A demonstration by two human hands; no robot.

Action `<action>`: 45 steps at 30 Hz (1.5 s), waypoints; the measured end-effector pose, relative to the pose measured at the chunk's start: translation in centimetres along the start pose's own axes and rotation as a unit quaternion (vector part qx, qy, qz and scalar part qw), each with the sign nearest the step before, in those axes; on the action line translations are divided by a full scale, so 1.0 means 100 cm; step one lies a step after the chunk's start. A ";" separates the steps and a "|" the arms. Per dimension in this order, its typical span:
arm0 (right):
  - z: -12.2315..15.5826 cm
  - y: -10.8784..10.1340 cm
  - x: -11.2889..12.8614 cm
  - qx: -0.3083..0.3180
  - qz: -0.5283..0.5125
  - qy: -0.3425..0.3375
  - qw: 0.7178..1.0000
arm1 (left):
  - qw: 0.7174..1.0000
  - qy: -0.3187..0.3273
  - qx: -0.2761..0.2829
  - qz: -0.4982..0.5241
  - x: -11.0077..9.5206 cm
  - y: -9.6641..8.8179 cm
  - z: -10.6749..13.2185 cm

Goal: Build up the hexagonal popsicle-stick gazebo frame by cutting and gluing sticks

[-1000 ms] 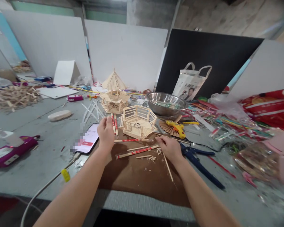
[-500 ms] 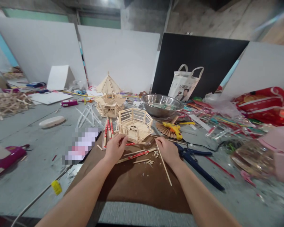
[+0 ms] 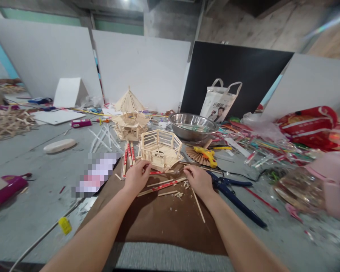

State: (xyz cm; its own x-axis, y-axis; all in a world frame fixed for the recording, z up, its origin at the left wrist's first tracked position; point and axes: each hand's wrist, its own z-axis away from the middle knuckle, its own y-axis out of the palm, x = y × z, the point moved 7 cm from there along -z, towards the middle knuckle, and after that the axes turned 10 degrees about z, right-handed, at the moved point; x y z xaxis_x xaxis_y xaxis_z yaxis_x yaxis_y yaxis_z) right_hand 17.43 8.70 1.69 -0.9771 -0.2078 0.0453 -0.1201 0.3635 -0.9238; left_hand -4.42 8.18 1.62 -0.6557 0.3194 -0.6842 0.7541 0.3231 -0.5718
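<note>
A small octagonal railing model of thin wooden sticks (image 3: 161, 149) stands on the brown mat (image 3: 158, 223). My left hand (image 3: 138, 175) is closed at the model's near left edge, fingers curled inward; what they hold, if anything, is hidden. To the right of the model, my right hand (image 3: 198, 179) is closed in a pinch. A thin wooden stick (image 3: 198, 206) slants down from under its fingers, upper end covered. Between the hands lie a red-wrapped chopstick strip (image 3: 166, 185), loose sticks and short cut pieces (image 3: 179, 194).
Behind stands a finished-looking stick pavilion (image 3: 129, 115). A steel bowl (image 3: 193, 126), a yellow glue gun (image 3: 206, 155), blue-handled cutters (image 3: 235, 196) and a pink-lidded jug (image 3: 308, 185) are to the right. A phone (image 3: 98, 175) and a white case (image 3: 59, 146) lie left.
My right fingers have shifted slightly, and the stick's upper part, visible before, is now covered by the hand. My left hand stays by the model. The view shifts a little.
</note>
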 end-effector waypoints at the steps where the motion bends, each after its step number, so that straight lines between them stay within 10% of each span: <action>1: 0.000 0.000 0.000 -0.003 0.005 -0.002 1.000 | 1.000 -0.003 0.002 -0.002 0.001 0.000 0.000; 20: -0.005 -0.004 0.006 -0.005 0.018 -0.051 0.999 | 0.995 -0.002 0.046 -0.084 -0.001 0.003 -0.003; 28: -0.008 -0.013 -0.025 0.027 0.006 0.037 0.999 | 0.973 0.125 0.178 -0.079 -0.026 0.017 0.007; 39: 0.004 0.002 -0.016 0.226 0.055 0.007 0.973 | 0.950 0.143 0.258 -0.100 -0.026 0.032 0.016; 45: 0.008 0.009 -0.010 0.232 0.095 0.017 0.968 | 0.945 0.136 0.272 -0.120 -0.021 0.035 0.015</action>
State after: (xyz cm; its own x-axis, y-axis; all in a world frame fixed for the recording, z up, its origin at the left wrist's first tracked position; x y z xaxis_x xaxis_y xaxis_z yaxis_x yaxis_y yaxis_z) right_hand 18.44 8.52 0.48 -0.9799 -0.1440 -0.1379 0.1473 -0.0573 -0.9874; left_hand -0.39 7.25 0.38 -0.7408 0.5357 -0.4052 0.4419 -0.0657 -0.8947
